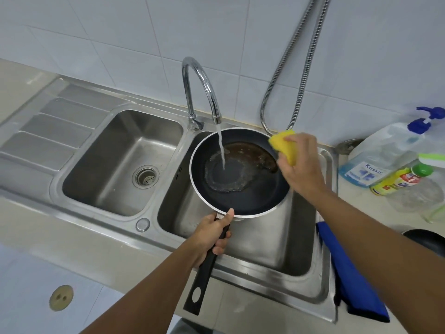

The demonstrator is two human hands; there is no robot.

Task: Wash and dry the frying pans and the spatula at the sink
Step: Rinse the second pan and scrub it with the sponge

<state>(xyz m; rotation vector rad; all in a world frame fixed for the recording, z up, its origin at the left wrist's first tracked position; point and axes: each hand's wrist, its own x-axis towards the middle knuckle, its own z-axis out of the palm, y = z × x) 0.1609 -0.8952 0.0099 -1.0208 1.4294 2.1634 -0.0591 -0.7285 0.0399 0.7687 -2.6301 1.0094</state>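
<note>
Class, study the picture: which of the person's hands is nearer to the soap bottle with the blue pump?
Right. The right hand, holding the yellow sponge, lies left of the soap bottle; the left hand grips the pan handle, farther down-left.

- Left hand [214, 233] grips the black handle of a dark non-stick frying pan with a silver rim [243, 201], held over the right bowl of a stainless-steel double sink [185, 145].
- Chrome gooseneck tap [199, 85] running; stream of water [221, 148] lands near the pan's centre and pools. Brown residue on the pan's far side.
- Right hand [301, 167] holds a yellow sponge [284, 143] at the pan's far right rim.
- Blue cloth [351, 276] draped over the sink's right edge.
- Clear pump bottle of blue liquid [375, 160] on the counter, right.
</note>
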